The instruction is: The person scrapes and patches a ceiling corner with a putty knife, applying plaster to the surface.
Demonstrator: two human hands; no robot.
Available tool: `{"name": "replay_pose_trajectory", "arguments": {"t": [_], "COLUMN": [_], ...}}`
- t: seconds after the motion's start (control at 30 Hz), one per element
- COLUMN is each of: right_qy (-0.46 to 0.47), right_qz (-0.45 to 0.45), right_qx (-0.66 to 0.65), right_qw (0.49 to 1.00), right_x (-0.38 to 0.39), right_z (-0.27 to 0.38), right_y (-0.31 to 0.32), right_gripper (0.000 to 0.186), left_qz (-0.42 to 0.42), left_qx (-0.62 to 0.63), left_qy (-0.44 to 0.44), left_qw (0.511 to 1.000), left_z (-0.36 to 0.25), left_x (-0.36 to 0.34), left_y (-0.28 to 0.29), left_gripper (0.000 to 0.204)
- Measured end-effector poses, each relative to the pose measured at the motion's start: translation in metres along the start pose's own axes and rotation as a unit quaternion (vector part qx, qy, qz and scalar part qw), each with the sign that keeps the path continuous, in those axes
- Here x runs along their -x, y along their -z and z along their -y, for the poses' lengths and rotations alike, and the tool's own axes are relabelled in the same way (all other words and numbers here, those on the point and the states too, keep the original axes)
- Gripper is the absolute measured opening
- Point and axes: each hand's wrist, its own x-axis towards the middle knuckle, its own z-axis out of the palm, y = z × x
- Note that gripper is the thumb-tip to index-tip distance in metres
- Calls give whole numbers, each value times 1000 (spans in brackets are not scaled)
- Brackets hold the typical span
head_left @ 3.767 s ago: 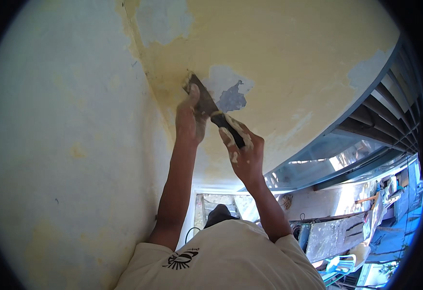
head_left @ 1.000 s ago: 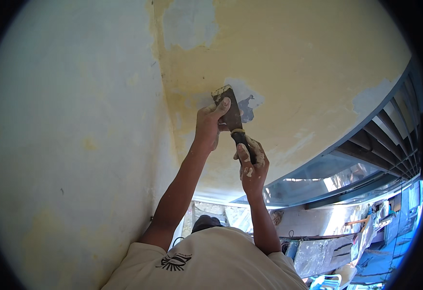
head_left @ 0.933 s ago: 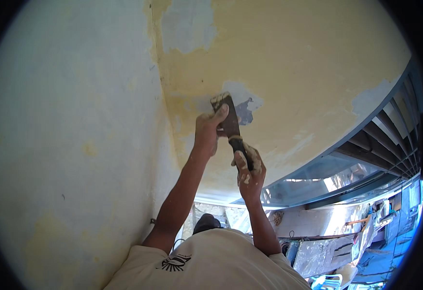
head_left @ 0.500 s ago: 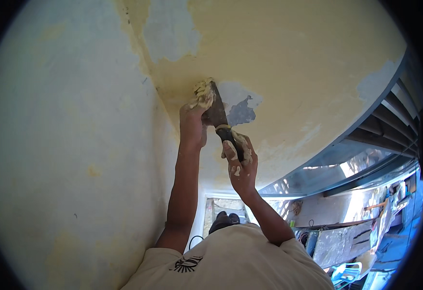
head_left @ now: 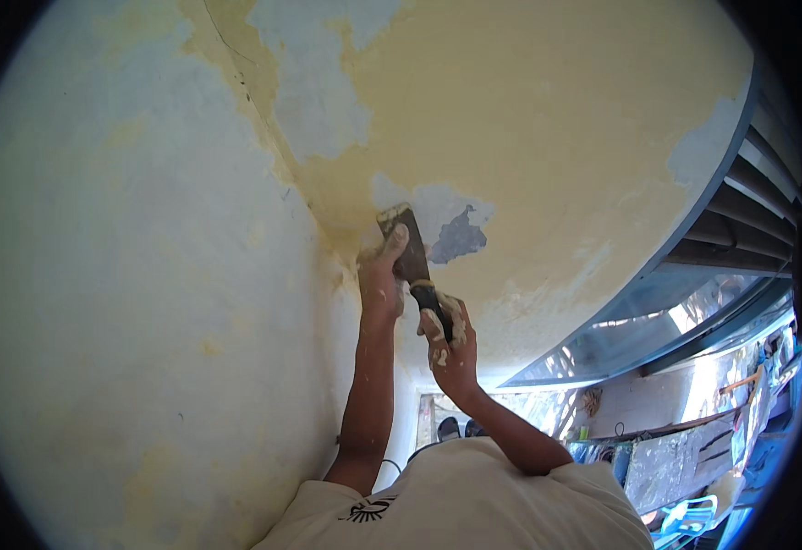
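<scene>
A putty knife [head_left: 411, 257] with a wide dark blade and a black handle slants up and left before the wall. My right hand [head_left: 456, 357], smeared with cream putty, is wrapped round its handle. My left hand [head_left: 380, 280] is at the blade, with the thumb lying on its upper face and the other fingers mostly hidden. A strip of putty [head_left: 392, 214] sits along the blade's tip. Whether more putty is under the blade or in my left palm is hidden. Just right of the blade, the yellow wall [head_left: 529, 156] has a pale patch around a bare grey spot [head_left: 459, 236].
A whitish wall [head_left: 144, 275] stands close on my left, meeting the yellow one in a cracked corner [head_left: 263, 124]. At right are a metal-framed opening with dark slats [head_left: 740, 197], a worn board [head_left: 681, 463] and a light blue plastic chair [head_left: 690, 518] below.
A large putty lump seen by the blade in my left hand is no longer visible. My left thumb now lies on the blade. Both hands and the knife appear lower in view.
</scene>
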Motion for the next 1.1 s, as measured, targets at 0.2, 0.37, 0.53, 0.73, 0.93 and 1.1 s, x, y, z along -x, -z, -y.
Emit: {"name": "replay_pose_trajectory", "arguments": {"t": [0.2,0.37,0.53,0.73,0.93,1.1], "right_qy": [-5,-19,21,114,36,32], "right_qz": [-2,-4,-4,16,27,36], "right_qx": [-18,27,83,137,96,53], "right_qw": [1000,999,996,984,994,997], "right_x": [-2,-6,-9,-15,-41,-31], "right_z": [19,-8,-4,1,16,18], "right_y": [-18,0,8,8,-1,-15], "right_gripper": [28,24,24,23,23,26], "left_qz": [5,-9,11,-9,-39,-51], "left_qx": [24,-35,33,67,100,47], "left_qy": [9,-24,44,5,-46,-44], "left_qw": [1000,999,998,998,993,997], "left_z": [-22,4,2,-12,-28,-38], "left_x": [-4,8,9,10,-7,0], "left_y": [-4,-9,-12,-18,-22,-16], "left_gripper": [33,38,45,40,37,41]}}
